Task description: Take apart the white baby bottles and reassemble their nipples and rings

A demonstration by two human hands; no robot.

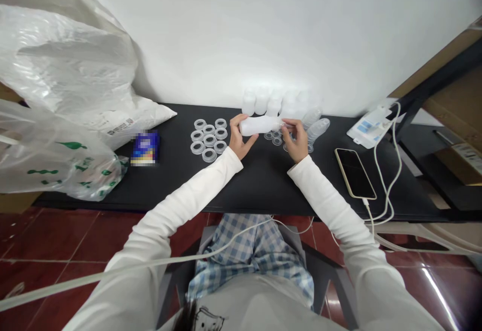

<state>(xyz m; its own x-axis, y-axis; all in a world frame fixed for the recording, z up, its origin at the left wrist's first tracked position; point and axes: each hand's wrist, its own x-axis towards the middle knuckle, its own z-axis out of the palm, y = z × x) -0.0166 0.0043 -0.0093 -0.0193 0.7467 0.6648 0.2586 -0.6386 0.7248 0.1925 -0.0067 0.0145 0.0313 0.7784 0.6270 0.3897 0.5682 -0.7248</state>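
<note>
My left hand point(240, 140) grips a white plastic bottle point(259, 124) lying sideways above the black table point(259, 180). At the bottle's mouth end, my right hand point(297, 137) has its fingers closed; what it pinches is too small to make out. Several translucent ring caps point(208, 139) lie in a cluster left of my left hand. A few small clear inserts point(274, 137) lie under the bottle. More white bottles point(269, 101) stand in a row against the wall, and clear ones point(318, 129) lie on their sides to the right.
Large plastic bags point(64, 85) fill the table's left end, beside a blue packet point(145, 147). A phone point(354, 173) on a white cable point(387, 180) lies at the right, with a white box point(371, 126) behind it. A dark shelf frame point(437, 85) stands at the far right.
</note>
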